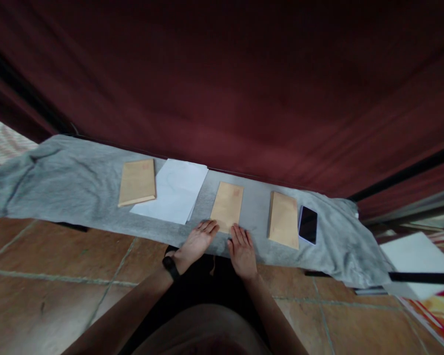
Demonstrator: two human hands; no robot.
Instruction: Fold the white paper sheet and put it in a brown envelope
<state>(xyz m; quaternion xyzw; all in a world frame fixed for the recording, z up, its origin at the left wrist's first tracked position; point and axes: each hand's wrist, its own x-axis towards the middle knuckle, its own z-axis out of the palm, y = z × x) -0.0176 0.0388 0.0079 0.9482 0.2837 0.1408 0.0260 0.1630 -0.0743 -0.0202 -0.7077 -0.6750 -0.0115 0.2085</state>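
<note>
A single tan envelope [227, 205] lies in the middle of a grey cloth [70, 177] covering a low surface. My left hand [196, 242], with a black band on its wrist, lies flat and open, its fingertips touching the envelope's near left corner. My right hand [241, 249] rests flat and open just below the envelope's near right corner. A stack of tan envelopes [137, 182] sits to the left, beside white paper sheets [174, 191]. Another tan envelope stack [283, 219] lies to the right.
A black phone [308, 224] lies at the right end of the cloth. A dark red curtain [244, 84] hangs behind the surface. Brown floor tiles [59, 266] spread below. A white board [416, 264] and colourful items sit at the far right.
</note>
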